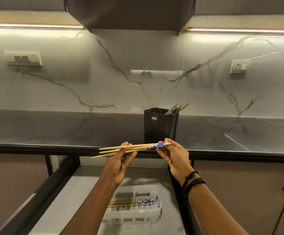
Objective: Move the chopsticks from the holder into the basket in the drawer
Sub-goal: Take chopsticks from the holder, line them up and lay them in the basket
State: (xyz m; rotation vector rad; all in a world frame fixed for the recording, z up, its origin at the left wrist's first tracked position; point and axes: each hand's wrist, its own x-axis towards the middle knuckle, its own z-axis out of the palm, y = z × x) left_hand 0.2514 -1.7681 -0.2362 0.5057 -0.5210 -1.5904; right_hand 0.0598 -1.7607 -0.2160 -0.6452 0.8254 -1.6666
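Bamboo sticks with blue-and-white patterned tops, three of them by my count, are the chopsticks in hand point(131, 148) right now, held level across the middle of the frame, above the front edge of the dark bench point(53, 129). The right hand point(175, 156) is pinching the patterned ends between thumb and fingertips, and the left hand point(119, 160) is cupped under the plain tips, fingers loosely curled, more a support than a real grip. The tips are fanned apart on the left, so I'd squeeze them together first or one could slip out on the way down.

The white slotted basket point(154, 211) sits in the open drawer point(56, 200) at the bottom centre, pretty much straight below the hands, and it's already got a few chopsticks in the basket point(137, 201) lying lengthwise with the patterned ends to the right. Easiest move, I reckon: keep the bundle level and in that same orientation, lower it flat beside those, then let go with both hands at once.

More are left in the black holder point(160, 123) back on the bench, leaning toward its right corner, so the job isn't nearly finished.
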